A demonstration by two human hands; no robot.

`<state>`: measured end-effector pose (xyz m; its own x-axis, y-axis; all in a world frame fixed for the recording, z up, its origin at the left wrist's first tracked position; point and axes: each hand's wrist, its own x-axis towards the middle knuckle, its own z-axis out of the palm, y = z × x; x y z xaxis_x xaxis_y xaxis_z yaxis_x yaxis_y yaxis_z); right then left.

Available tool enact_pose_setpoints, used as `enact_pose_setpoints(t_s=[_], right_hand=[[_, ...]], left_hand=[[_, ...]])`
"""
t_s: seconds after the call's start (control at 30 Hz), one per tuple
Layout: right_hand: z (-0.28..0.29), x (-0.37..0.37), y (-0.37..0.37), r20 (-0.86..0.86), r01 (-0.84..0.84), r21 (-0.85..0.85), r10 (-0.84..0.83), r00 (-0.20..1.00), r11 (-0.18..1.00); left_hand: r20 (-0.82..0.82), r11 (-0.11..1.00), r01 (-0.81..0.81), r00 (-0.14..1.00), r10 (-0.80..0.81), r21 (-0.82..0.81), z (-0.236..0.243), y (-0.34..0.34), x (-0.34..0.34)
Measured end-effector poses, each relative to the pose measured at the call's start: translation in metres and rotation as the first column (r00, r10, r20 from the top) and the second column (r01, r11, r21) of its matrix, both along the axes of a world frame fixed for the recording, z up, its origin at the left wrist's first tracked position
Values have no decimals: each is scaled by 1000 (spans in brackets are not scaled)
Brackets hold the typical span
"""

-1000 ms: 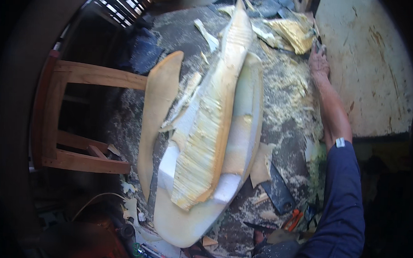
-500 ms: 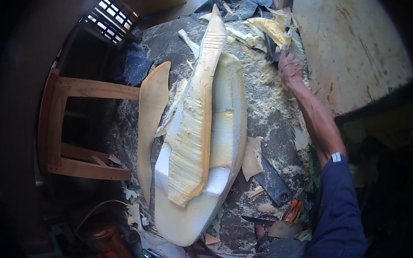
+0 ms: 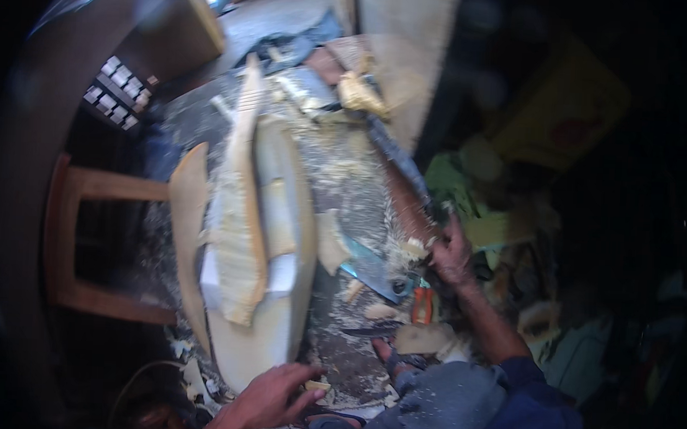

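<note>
A long foam seat-like form (image 3: 306, 289) lies on the dark work surface. On it rests a tapered, grooved yellowish foam piece (image 3: 238, 248). My left hand (image 3: 274, 395) is over the near end, fingers apart, holding nothing. To the right, my right hand (image 3: 453, 258) closes at the near end of a long, flat brown-and-grey strip (image 3: 407, 206). Motion blur hides the strip's exact kind. A curved tan foam piece (image 3: 189, 231) lies along the form's left side.
A wide metal blade (image 3: 375, 269), orange-handled pliers (image 3: 422, 304) and a dark knife (image 3: 365, 333) lie right of the form. Foam scraps (image 3: 364, 96) and shavings spread at the far end. A wooden frame (image 3: 119, 183) stands left; a pale board (image 3: 413, 33) stands at far right.
The view has swung to the right. My right hand has come back from the far scraps, now with the long strip. My left hand has come into view at the near end.
</note>
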<state>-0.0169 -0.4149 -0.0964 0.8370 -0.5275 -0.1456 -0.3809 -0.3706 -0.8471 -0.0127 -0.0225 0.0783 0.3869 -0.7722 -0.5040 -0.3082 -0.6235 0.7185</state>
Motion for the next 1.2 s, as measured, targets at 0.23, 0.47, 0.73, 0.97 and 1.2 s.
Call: enact_pose_setpoints(t_s=[0.23, 0.47, 0.73, 0.97, 1.2], right_hand=[[-37, -155, 16, -274, 430, 481, -335, 901, 764], [-37, -227, 45, -112, 19, -9, -20, 993, 1000], [-3, -209, 39, -383, 429, 28, -386, 839, 903], [57, -152, 28, -410, -439, -246, 318, 855, 864], [13, -114, 55, -602, -640, -214, 416, 682, 738]], left_hand=[[-554, 657, -747, 505, 661, 103, -131, -152, -1], [-676, 485, -805, 149, 722, 341, -181, -243, -53], [-762, 329, -935, 119, 636, 129, -210, -228, -57], [-911, 349, -923, -2, 412, 160, -193, -225, -49], [-987, 232, -962, -155, -42, 142, -181, -208, -44]])
